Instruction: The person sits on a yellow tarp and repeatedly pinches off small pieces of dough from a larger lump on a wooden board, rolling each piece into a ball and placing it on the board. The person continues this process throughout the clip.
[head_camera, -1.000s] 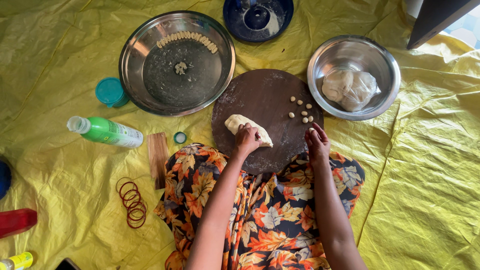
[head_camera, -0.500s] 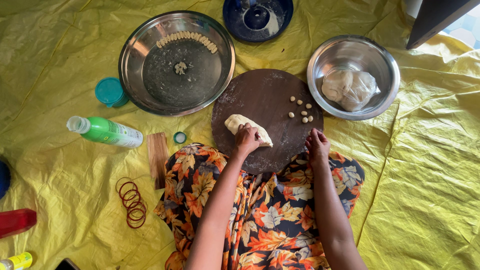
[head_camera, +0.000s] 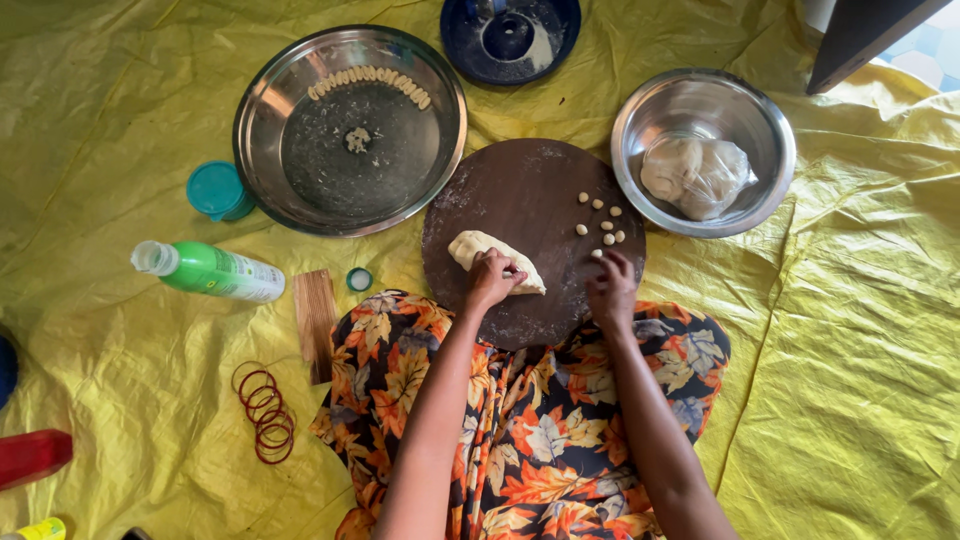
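I see a wide yellow sheet (head_camera: 150, 100) spread over the floor, and everything lies on it. On it, from the largest down: a big steel tray (head_camera: 290, 190) with a curved row of small shaped dough bits along its far rim, a steel bowl (head_camera: 640, 110) holding wrapped dough, and the round dark board (head_camera: 510, 190) between them, close to my lap. On the board lies the dough log (head_camera: 470, 247), its near end under my left hand (head_camera: 490, 280), whose grip is closed down over it. My right hand (head_camera: 612, 292) rests at the board's near right edge, fingers curled on a tiny piece of dough; whether it truly pinches that piece I cannot tell. Just beyond it sits a loose cluster of dough pellets (head_camera: 603, 225). I judge the step in hand to be breaking small bits off the log; the next move would call for a steady hold on the log and a light pinch at its end
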